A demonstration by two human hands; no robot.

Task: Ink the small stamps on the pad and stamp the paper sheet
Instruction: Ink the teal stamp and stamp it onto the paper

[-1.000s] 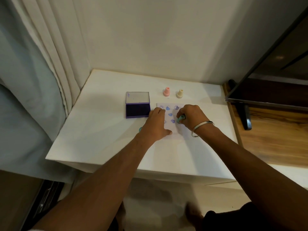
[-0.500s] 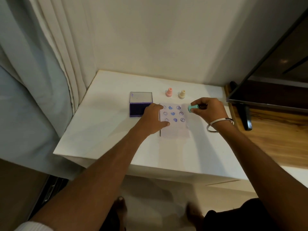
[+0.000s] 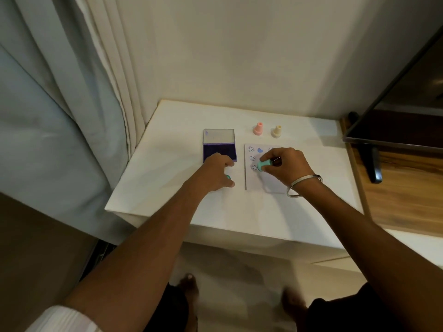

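A white paper sheet [image 3: 257, 185] lies on the white table [image 3: 167, 188], with blue smiley and heart prints on its upper part. My right hand [image 3: 285, 167] is shut on a small teal stamp [image 3: 262, 165], tilted low over the sheet's left column beside a smiley print. My left hand [image 3: 217, 172] rests palm down on the table, left of the sheet, its fingertips at the front edge of the open purple ink pad [image 3: 219, 152]. A small teal piece [image 3: 228, 177] peeks out by its thumb. A pink stamp [image 3: 258, 128] and a cream stamp [image 3: 276, 131] stand behind the sheet.
A curtain [image 3: 100, 92] hangs at the table's left edge and a wall stands behind. A dark screen [image 3: 407, 104] on a black foot [image 3: 370, 161] sits on a wooden shelf to the right. My feet show on the floor below.
My left hand slid off the sheet to the left, to the ink pad's front. My right hand brought the teal stamp from the sheet's right side back over its left column.
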